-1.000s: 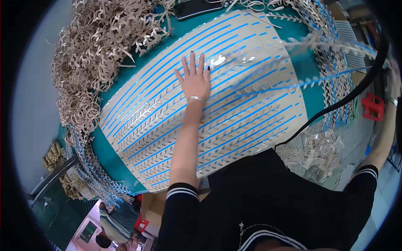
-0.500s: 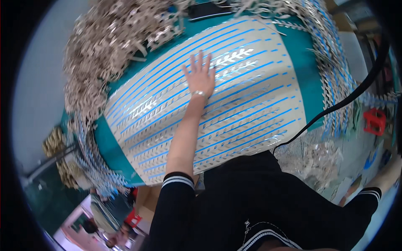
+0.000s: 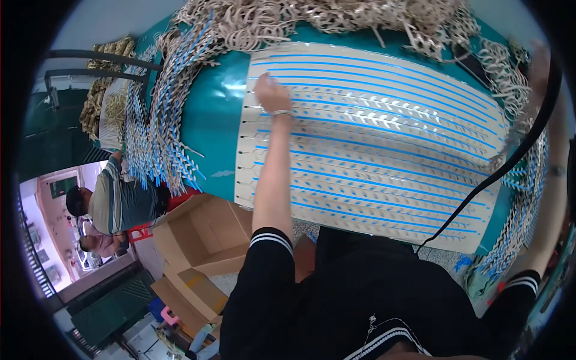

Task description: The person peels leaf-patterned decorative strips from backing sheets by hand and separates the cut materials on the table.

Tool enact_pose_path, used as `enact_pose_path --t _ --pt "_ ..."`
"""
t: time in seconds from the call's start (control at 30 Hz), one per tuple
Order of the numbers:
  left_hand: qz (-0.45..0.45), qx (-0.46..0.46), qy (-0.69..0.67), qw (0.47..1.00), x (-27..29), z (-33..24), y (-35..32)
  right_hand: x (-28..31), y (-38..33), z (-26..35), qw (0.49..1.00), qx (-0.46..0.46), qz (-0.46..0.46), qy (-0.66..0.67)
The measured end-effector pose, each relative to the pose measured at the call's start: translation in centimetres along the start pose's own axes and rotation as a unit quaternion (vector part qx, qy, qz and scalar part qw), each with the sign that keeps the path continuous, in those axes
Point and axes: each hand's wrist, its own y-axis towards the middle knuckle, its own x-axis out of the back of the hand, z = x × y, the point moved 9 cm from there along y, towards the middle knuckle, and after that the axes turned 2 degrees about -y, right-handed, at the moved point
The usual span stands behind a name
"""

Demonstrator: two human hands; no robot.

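Note:
A large beige sheet (image 3: 372,144) with blue stripes and rows of cut leaf-shaped pieces lies across the green table. My left hand (image 3: 273,96) is at the sheet's left end, near its upper rows. Its fingers are bent together, and what they grip, if anything, is hidden. At the far right, my raised right hand (image 3: 538,75) is smeared by motion beside the curly beige trimmings; its fingers cannot be made out.
Curly beige trimmings (image 3: 360,15) pile along the table's far side. Blue-and-beige leaf strips (image 3: 165,114) hang at the left, more (image 3: 522,204) at the right. A black cable (image 3: 480,183) crosses the sheet. An open cardboard box (image 3: 207,231) stands below left, near a seated person (image 3: 126,195).
The view has turned. My left hand was flat and spread on the sheet's middle; it is now at the left end with bent fingers. My right arm has risen at the far right.

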Motion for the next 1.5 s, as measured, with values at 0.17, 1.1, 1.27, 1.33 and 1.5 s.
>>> enact_pose_path --t 0.17,1.1,1.27,1.33,1.5 --pt "0.098 0.071 0.114 0.986 1.2 13.2 5.4 -14.0 3.5 -22.6 0.93 -0.121 0.108 -0.331" --pt "0.285 0.31 -0.593 0.686 -5.0 9.8 6.9 -39.3 11.0 -36.3 0.876 0.205 0.047 -0.434" --pt "0.268 0.364 -0.587 0.672 -5.4 12.5 5.9 -32.5 10.7 -35.8 0.897 0.137 -0.062 -0.416" --pt "0.269 0.371 -0.583 0.671 -5.5 13.2 5.8 -31.0 10.1 -36.0 0.909 0.073 -0.095 -0.399" --pt "0.401 0.432 -0.628 0.509 -4.1 8.0 5.2 -33.7 9.8 -35.5 0.94 0.028 -0.04 -0.337"
